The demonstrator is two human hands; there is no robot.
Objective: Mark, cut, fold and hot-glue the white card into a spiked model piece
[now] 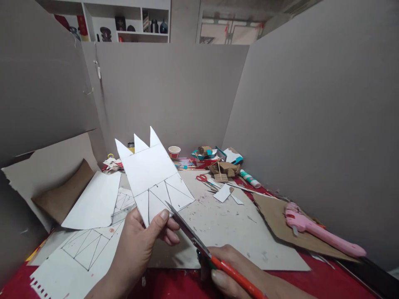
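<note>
White card (145, 166), cut to three pointed tips at its upper end, is held up at a tilt above the grey work board (224, 249). Ruled pen lines cross its lower portion, forming triangles.

Left hand (139, 236): clamped on the card's lower edge, thumb on the front face, fingers behind. Right hand (233, 255): closed around the orange handle of the scissors (187, 228). The hands are apart, with the blades reaching between them. The blade tips lie against the view of the card's ruled area, just beside the left thumb; from where I stand, I cannot tell whether the blades grip the card.

Left of the board: a drawing sheet (71, 272) with a torn perforated edge, bearing similar ruled triangles. Right of the board: a pink glue gun (324, 236) resting on brown cardboard (271, 216). At the board's far side: a red-handled pair of scissors (202, 177), white offcuts (223, 193) and, farther back, a paper cup (174, 152). A red cloth (174, 286) shows along the near edge.
</note>
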